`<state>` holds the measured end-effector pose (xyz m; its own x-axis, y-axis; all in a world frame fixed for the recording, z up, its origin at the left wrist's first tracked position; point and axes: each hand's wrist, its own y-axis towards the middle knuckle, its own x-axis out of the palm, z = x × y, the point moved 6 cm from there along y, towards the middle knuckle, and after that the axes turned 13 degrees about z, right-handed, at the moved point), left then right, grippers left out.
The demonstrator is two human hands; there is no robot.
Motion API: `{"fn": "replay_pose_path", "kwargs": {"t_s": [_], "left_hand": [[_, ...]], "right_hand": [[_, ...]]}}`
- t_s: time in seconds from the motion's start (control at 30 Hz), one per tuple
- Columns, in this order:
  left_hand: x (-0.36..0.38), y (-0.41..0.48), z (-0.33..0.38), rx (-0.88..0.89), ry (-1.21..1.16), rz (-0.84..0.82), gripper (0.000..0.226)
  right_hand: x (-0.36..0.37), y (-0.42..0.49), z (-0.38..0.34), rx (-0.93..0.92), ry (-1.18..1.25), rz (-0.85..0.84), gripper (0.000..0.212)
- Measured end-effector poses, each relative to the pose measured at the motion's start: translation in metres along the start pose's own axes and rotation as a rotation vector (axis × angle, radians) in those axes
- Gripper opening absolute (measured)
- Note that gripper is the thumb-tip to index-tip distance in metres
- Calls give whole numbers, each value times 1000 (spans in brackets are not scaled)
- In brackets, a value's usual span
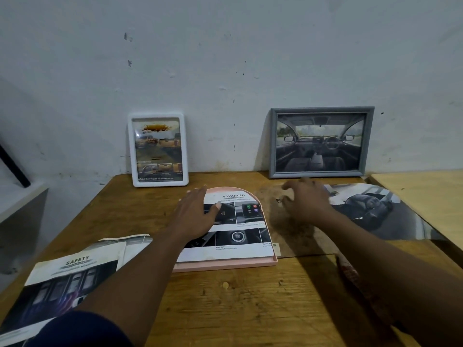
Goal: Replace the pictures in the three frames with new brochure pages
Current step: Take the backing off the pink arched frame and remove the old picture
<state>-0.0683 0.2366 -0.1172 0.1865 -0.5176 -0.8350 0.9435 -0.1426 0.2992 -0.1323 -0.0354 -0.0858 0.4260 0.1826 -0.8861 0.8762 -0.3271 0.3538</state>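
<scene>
Sleeve hides safety brochure's corner; left hand partly covers pink frame's page.

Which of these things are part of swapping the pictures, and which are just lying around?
Part of the job: pink arched frame, ADVANCED page, white frame, grey frame, SAFETY page, car page, brown board.
Just lying about: black bar, pale side table.

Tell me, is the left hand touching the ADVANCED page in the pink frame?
Touching. The head view shows the left hand lying flat on the ADVANCED page, its thumb on the print, with no gap.
</scene>
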Motion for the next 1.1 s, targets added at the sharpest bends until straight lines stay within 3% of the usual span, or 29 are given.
{"fn": "replay_pose_path", "kwargs": {"t_s": [0.1, 0.17, 0.27, 0.77, 0.9, 1.0, 1.1], "left_hand": [[0, -1, -7, 2, 18, -19, 74], [-12, -9, -49, -64, 2, -23, 73], [-6, -20, -49, -8, 27, -31, 69], [-8, -18, -39, 49, 145, 44, 68], [-13, -19, -39, 27, 73, 56, 67], [-23, -17, -34, 32, -15, 94, 69], [-32, -11, -10, 84, -92, 116, 62]], "right_hand": [[12, -6, -37, -60, 63, -95, 49], [42, -15, -90, -165, -13, -181, 57], [59, -26, -88, -155, -86, -217, 66], [41, -26, -105, -134, 49, 52, 48], [29, -29, -114, -133, 310, 91, 50], [8, -23, -110, -20, 709, 78, 50], [-15, -5, -88, 90, 871, 29, 45]]}}
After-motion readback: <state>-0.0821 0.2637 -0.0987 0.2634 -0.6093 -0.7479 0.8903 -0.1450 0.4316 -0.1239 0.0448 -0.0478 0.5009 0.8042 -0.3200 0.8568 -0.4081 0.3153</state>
